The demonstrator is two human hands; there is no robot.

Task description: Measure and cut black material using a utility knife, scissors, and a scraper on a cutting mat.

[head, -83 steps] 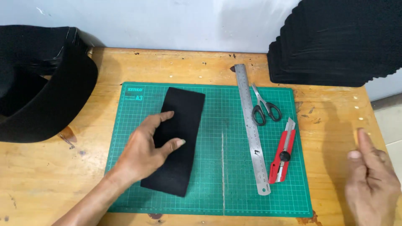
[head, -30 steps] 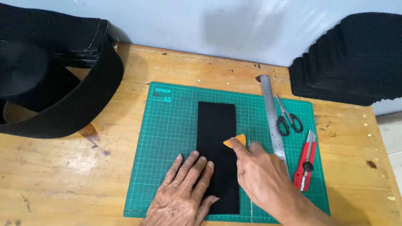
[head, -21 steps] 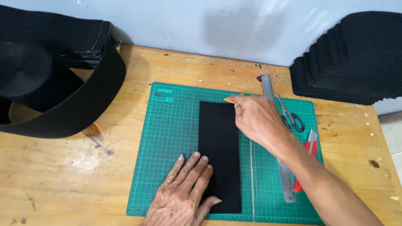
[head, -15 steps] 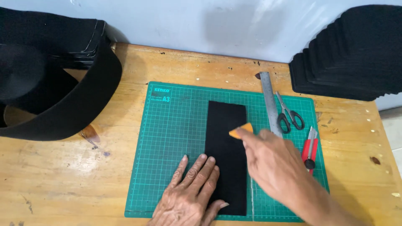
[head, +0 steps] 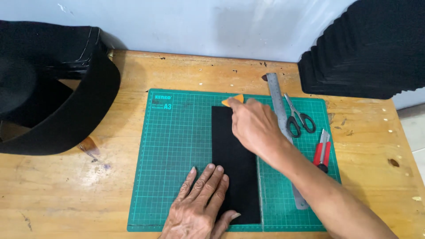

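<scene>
I see my left hand [head: 199,208] lying flat, fingers spread, on the near end of the long black strip of cloth [head: 234,163]. It holds nothing; it just presses down, I think so the strip cannot slide. The strip lies straight along the lines of the green cutting mat with the white grid [head: 177,146], in the middle of it, and I think that helps keep its edges square. My right hand [head: 254,126] is at the far end of the strip, with its fingers pinched shut on a small orange piece of chalk [head: 233,100], whose tip sits right at the top edge of the cloth. The long silver metal ruler [head: 283,128] lies just beside my right arm, on the mat's right side, close enough to grab. The scissors with black handles [head: 300,119] and the red and black knife [head: 322,152] rest past the ruler, out of the way. On the wooden surface [head: 66,194], a wide black loop of band [head: 66,119] sits at the left and a tall black stack of cut pieces [head: 367,57] at the far right, both well apart from my hands.
</scene>
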